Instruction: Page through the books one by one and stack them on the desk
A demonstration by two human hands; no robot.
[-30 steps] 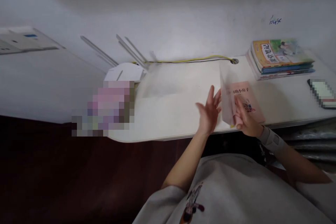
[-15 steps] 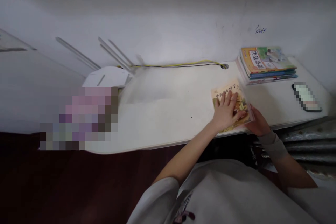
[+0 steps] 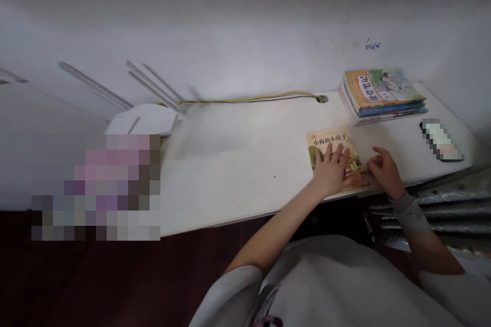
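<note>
A thin picture book (image 3: 330,139) with a yellow cover and dark Chinese lettering lies near the front edge of the white desk (image 3: 230,179). My left hand (image 3: 330,169) rests on its cover, palm down with fingers spread. Just past the book's right edge is my right hand (image 3: 385,171), its fingers curled and the index finger raised. A faint hazy patch, perhaps clear film, shows between that hand and the book. Whatever the curled fingers pinch is too unclear to make out.
Behind the right hand sits a stack of books (image 3: 383,89). A phone (image 3: 441,140) lies at the desk's right end. Yellow and black cables (image 3: 245,97) run along the wall to a hole. A white router-like device with antennas (image 3: 141,120) stands left, beside a blurred pink item.
My right hand has come up and right from the book's lower right edge, its index finger now raised. The book lies flatter and straighter under my left hand. The view has shifted slightly.
</note>
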